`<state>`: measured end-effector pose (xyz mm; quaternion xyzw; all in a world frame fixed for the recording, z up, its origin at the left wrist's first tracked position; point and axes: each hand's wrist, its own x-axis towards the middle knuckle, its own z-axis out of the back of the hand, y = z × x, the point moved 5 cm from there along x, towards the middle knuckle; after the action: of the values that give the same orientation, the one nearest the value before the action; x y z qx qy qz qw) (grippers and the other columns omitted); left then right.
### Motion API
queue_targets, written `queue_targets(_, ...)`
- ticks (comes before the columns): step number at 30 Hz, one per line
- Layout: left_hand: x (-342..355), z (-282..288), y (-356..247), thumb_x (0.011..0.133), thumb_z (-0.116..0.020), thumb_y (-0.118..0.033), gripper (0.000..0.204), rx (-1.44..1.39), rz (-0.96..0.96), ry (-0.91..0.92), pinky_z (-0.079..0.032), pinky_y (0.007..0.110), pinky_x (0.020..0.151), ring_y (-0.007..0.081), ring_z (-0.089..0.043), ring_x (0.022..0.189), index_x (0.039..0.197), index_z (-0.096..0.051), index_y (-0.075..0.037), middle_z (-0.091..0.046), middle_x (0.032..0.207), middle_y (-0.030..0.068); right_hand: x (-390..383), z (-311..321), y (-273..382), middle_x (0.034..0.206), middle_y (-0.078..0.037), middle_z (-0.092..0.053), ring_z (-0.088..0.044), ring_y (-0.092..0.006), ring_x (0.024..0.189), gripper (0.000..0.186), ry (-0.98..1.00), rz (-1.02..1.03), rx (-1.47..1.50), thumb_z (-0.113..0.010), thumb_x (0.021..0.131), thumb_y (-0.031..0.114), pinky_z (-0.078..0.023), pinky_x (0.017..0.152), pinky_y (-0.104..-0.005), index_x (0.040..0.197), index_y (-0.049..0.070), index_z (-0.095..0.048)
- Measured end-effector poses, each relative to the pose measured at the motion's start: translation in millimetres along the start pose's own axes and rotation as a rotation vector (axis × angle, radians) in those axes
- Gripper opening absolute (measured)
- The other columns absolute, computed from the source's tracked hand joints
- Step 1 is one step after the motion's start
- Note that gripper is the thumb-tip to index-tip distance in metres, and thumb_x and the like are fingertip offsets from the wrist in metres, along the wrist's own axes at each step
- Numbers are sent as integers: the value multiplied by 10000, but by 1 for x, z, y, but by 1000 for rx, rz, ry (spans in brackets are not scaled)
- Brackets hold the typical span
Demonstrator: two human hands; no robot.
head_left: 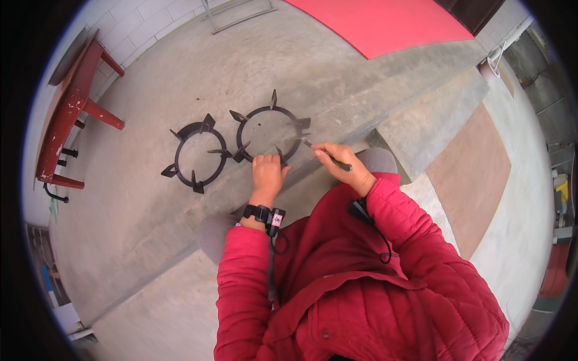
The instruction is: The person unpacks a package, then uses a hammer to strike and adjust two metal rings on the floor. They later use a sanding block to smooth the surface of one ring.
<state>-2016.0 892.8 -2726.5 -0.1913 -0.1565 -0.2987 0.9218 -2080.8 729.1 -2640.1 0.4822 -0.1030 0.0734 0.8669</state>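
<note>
Two black metal pan supports with upright prongs lie on the concrete floor. My left hand (pixel 267 175) is closed on the near edge of the larger pan support (pixel 245 129), beside one of its prongs. The smaller pan support (pixel 179 152) lies just to the left, untouched by either hand. In my right hand (pixel 346 168) I grip a slim tool (pixel 341 163) with a dark handle. Its thin tip points at the right side of the larger ring, close to a prong, and is too blurred to name.
A worn red wooden bench (pixel 77 96) lies at the far left by the white block wall. A red mat (pixel 391 24) covers the floor at the far right. Near my knees runs a concrete step edge (pixel 391 120), with a brown board (pixel 469 174) on the right.
</note>
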Motion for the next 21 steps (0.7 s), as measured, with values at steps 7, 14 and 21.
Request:
queue_targets(7, -15, 9, 44, 629, -708, -294, 331, -10, 47, 35, -384, 379, 787, 285, -507, 805, 787, -584, -31, -566, 791, 108, 92, -33, -5, 535, 5, -426, -413, -69, 496, 334, -221, -109, 638, -499, 878, 312, -341, 460, -231, 700, 30, -477)
queue_targets(14, 0, -25, 80, 632, -704, -282, 368, -34, 27, 23, -371, 383, 810, 286, -493, 826, 860, -598, -14, -555, 803, 114, 132, -65, -25, 492, 11, -333, -316, -84, 453, 386, -187, 45, 367, -386, 926, 297, -263, 429, -249, 634, 44, -407)
queue_targets(21, 24, -73, 124, 635, -701, -279, 370, -60, 56, 64, -357, 391, 839, 289, -484, 835, 869, -592, -13, -546, 802, 109, 166, -94, -36, 504, -29, -408, -384, -123, 464, 406, -49, 230, 133, -382, 915, 305, -306, 445, -266, 624, 28, -441)
